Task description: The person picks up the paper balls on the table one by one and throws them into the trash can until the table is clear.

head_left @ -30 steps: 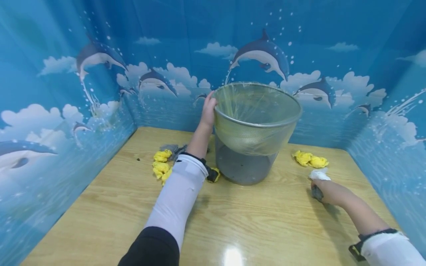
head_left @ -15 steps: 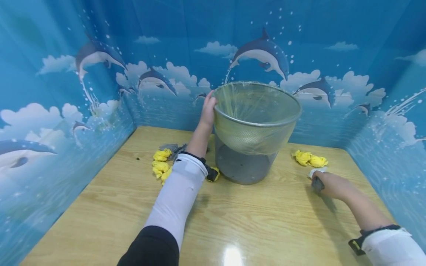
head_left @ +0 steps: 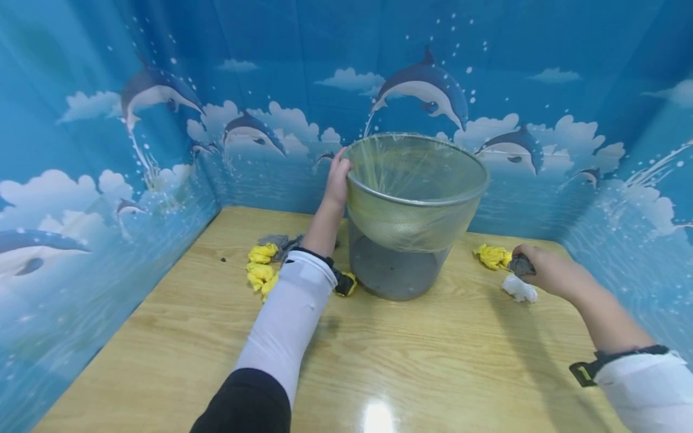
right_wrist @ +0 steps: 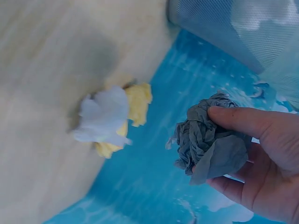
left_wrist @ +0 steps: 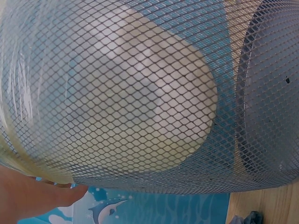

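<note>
My left hand (head_left: 338,179) grips the left rim of a wire mesh wastebasket (head_left: 397,276). A thin, see-through yellowish bin liner (head_left: 417,230) hangs inside it and folds over the rim. In the left wrist view, the mesh fills most of the picture, with the hand's edge at lower left. On the right, my right hand (head_left: 557,273) holds a crumpled dark grey paper ball (right_wrist: 210,140) between thumb and fingers, raised over the table. Just below lie a crumpled white paper ball (head_left: 518,288) and yellow crumpled paper (head_left: 492,257), which the hand partly hides.
Left of the wastebasket, several yellow crumpled balls (head_left: 262,254) lie beside grey ones (head_left: 286,243), partly behind the left forearm. A small dark scrap (head_left: 223,260) sits farther left. The wooden table (head_left: 411,361) is walled in by a blue dolphin-print curtain (head_left: 325,60).
My right hand has lifted the grey paper ball up and away from beside the white one, which now shows whole. The left hand stays on the rim.
</note>
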Available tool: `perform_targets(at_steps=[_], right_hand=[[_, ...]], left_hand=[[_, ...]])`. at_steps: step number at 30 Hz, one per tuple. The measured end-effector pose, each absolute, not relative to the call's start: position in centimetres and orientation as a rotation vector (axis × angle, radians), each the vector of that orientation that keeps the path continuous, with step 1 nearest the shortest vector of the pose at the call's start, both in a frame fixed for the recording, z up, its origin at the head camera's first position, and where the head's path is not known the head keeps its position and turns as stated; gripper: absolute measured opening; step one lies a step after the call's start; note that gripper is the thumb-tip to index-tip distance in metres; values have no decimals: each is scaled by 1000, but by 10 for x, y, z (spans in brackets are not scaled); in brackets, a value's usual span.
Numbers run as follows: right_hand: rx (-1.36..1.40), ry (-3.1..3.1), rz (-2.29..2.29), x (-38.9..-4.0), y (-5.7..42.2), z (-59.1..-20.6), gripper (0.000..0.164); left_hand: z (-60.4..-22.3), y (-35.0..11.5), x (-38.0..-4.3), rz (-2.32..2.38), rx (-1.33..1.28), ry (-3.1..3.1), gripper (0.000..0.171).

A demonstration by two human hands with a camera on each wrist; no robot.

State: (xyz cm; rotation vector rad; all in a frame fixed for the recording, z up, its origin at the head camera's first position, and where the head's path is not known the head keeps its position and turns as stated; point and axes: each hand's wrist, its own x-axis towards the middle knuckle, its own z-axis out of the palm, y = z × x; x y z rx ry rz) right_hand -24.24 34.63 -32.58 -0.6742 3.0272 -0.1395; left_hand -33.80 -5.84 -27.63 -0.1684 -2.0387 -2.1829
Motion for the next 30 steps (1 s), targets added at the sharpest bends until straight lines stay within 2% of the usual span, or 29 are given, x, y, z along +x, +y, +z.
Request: perform_targets(at_steps=[15, 30], right_hand=[[-487, 3106, -101, -253, 331, -262, 49], [-463, 3233, -102, -260, 300, -205, 57]], left_hand=[[-276, -58, -338, -2180, -167, -2026, 68], [-275, -55, -337, -2155, -168, -2027, 69]])
